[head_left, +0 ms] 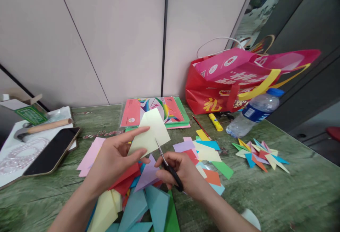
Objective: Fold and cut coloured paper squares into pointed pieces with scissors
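Note:
My left hand [120, 152] pinches a pale yellow sheet of paper [152, 129] between thumb and fingers, holding it up over the table. In my right hand [180, 171] is a pair of black-handled scissors [171, 171], its blades pointing up and left against the paper's lower right part. Whether the blades have cut into it I cannot tell. Under my hands lies a heap of folded coloured paper [135, 203], blue, red, purple, yellow and green. Small cut paper pieces [209, 152] are scattered to the right of the scissors.
Two folded paper stars [261, 154] lie at right, near a plastic bottle [253, 113] and a red gift bag [212, 83]. Behind my hands sits a coloured paper pack [127, 113], with a glue stick [215, 122] and pencil [200, 125] beside it. A phone [51, 152] and hammer [47, 126] lie at left.

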Tool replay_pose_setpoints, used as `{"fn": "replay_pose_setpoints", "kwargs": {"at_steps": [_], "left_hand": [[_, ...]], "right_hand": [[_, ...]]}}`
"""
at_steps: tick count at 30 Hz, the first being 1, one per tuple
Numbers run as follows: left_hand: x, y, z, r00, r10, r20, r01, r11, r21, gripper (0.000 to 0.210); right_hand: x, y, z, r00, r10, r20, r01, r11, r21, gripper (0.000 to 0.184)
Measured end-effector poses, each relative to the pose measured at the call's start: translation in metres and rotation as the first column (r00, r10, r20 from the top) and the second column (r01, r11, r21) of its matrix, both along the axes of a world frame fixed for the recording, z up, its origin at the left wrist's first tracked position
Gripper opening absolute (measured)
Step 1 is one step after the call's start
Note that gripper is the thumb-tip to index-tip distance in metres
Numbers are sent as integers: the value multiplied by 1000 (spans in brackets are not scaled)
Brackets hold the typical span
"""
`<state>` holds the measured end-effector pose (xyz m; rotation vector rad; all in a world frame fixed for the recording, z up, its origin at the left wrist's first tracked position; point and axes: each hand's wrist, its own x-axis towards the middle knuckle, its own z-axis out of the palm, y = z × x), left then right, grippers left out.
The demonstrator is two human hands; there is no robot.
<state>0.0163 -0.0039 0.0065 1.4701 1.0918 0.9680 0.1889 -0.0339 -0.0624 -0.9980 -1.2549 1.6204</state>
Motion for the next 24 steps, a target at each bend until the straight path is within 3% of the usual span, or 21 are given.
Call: {"fn": "replay_pose_setpoints", "kwargs": {"at_steps": [4,6,8,12,14,19,24], "left_hand": [[5,-2,1,990,-2,140,2,1000,1,97],[5,-2,2,986,21,166,-14,999,-44,103],[5,-1,1,986,27,162,-9,993,-114,91],[2,2,-2,990,-34,135,63,974,-218,42],[1,3,-3,991,-38,128,68,968,-240,29],[1,2,-4,997,-56,59,68,968,-240,17],[3,0,-3,992,-128,-21,121,968,-221,18]], "right_hand": [[0,1,-2,1000,-11,-2,11,1000,-4,36],[0,1,-2,1000,-11,2,11,1000,-7,37],[-1,0,-2,1000,-13,3,13,1000,-11,39],[-2,0,-1,1000,-19,-4,19,1000,-7,40],[-2,0,-1,1000,-11,0,11,1000,-4,39],[-2,-1,-3,1000,23,-1,-23,1000,-21,38],[-3,-2,-1,995,35,-91,-35,999,5,34]]}}
